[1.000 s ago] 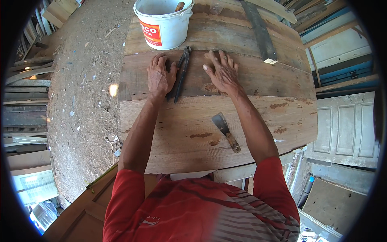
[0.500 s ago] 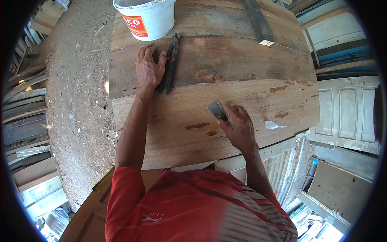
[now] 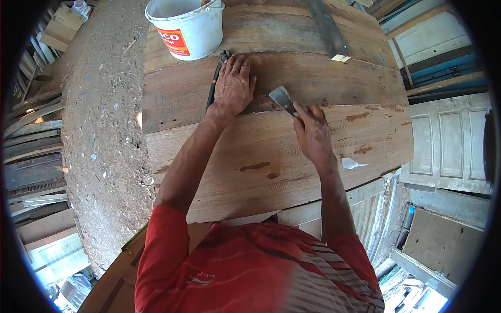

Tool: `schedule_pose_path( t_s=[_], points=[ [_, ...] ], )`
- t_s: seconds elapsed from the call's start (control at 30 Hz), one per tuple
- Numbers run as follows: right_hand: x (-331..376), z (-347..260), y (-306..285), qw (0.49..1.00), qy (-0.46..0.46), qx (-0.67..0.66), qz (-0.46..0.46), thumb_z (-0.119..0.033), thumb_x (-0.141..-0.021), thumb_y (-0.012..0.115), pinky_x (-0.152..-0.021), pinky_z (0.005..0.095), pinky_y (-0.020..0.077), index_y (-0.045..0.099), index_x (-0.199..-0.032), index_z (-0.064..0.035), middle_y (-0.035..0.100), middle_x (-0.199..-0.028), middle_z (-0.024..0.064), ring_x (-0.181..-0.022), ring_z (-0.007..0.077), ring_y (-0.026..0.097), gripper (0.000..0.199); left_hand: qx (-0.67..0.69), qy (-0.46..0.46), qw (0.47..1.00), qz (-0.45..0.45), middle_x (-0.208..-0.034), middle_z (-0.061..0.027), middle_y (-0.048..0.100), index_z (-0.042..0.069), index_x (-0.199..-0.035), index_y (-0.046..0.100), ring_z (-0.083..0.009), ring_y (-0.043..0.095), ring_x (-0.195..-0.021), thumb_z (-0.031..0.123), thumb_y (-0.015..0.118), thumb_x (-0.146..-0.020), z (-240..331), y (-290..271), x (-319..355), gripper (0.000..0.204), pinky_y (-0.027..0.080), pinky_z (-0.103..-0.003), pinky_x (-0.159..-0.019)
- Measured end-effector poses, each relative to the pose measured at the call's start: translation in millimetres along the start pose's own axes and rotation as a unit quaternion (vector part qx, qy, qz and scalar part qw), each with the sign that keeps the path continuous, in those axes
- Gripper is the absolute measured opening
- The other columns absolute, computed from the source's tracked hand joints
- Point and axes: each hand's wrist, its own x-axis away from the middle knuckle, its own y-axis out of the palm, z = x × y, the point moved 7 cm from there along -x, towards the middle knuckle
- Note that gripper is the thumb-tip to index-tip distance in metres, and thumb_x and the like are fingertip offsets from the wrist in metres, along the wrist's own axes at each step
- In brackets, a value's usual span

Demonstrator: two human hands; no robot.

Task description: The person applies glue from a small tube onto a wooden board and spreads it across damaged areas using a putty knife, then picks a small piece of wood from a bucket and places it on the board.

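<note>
My right hand point(image 3: 314, 136) grips a putty knife point(image 3: 282, 98). Its broad grey blade points up and left, over the seam between two planks of the wooden tabletop point(image 3: 229, 182). My left hand point(image 3: 235, 87) lies with fingers stretched out across part of a pair of pincers point(image 3: 213, 89), whose jaws and one dark handle show beside it. Reddish-brown filler patches point(image 3: 254, 166) mark the planks between me and the knife, with more to the right. A small white plastic piece point(image 3: 352, 163) rests right of my right forearm.
Beyond my left hand stands a white bucket point(image 3: 201, 34) with a red label. A dark wooden bar point(image 3: 326, 28) lies at the far side of the tabletop. Old door panels point(image 3: 449, 141) stand along the right, and stacked boards point(image 3: 36, 151) line the left beyond a littered dirt floor point(image 3: 104, 120).
My left hand has moved right, from beside the pincers to partly over them. My right hand has gone farther away from me with the putty knife, now near the plank seam.
</note>
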Motion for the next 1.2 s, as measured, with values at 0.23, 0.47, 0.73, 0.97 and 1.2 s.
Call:
schedule_pose_path(
  t_s=[0.23,0.47,0.73,0.97,1.2],
  points=[
    [-65.4,30.2,33.7,0.999,-0.038,-0.016,-0.010,-0.013,-0.097,0.067,-0.094,0.0469,0.0528,0.068,-0.134,-0.0086,0.064,-0.111,0.0167,-0.106,0.0372,0.062,0.037,-0.083,0.009,0.995,-0.059,-0.158,-0.0207,0.046,-0.003,-0.148,0.049,-0.0364,0.035,-0.151,0.037,0.053,-0.104,-9.9,20.5,-14.2,0.060,0.022,-0.052,-0.127],
    [-105.2,28.7,45.4,0.996,-0.051,-0.043,-0.067,-0.006,-0.098,0.064,-0.091,0.0452,0.0532,0.073,-0.128,-0.0103,0.066,-0.108,0.0174,-0.104,0.0349,0.065,0.032,-0.073,0.007,0.993,-0.089,-0.161,-0.0160,0.044,0.000,-0.151,0.048,-0.0335,0.033,-0.153,0.040,0.052,-0.105,-18.9,23.2,-16.7,0.061,0.020,-0.054,-0.126],
    [-116.1,33.8,46.2,0.995,-0.071,-0.048,-0.045,-0.003,-0.098,0.063,-0.092,0.0436,0.0535,0.075,-0.125,-0.0113,0.067,-0.109,0.0169,-0.103,0.0338,0.065,0.031,-0.065,0.011,0.991,-0.115,-0.164,-0.0137,0.041,0.004,-0.155,0.045,-0.0315,0.030,-0.154,0.043,0.052,-0.105,-21.6,24.7,-19.2,0.064,0.020,-0.054,-0.125],
    [-132.2,45.1,55.7,0.993,-0.080,-0.063,-0.059,-0.004,-0.097,0.064,-0.094,0.0423,0.0522,0.076,-0.123,-0.0125,0.066,-0.110,0.0160,-0.106,0.0336,0.064,0.029,-0.067,0.013,0.990,-0.126,-0.164,-0.0133,0.040,0.005,-0.156,0.043,-0.0312,0.031,-0.154,0.043,0.052,-0.104,-21.3,23.2,-22.0,0.065,0.020,-0.054,-0.125],
    [-139.4,38.5,59.2,0.993,-0.086,-0.054,-0.052,-0.005,-0.097,0.065,-0.094,0.0420,0.0520,0.077,-0.122,-0.0133,0.067,-0.109,0.0152,-0.106,0.0337,0.063,0.028,-0.062,0.023,0.992,-0.109,-0.163,-0.0134,0.041,0.006,-0.156,0.044,-0.0314,0.032,-0.153,0.042,0.052,-0.105,-20.7,24.2,-20.5,0.063,0.021,-0.054,-0.123]
  ],
)
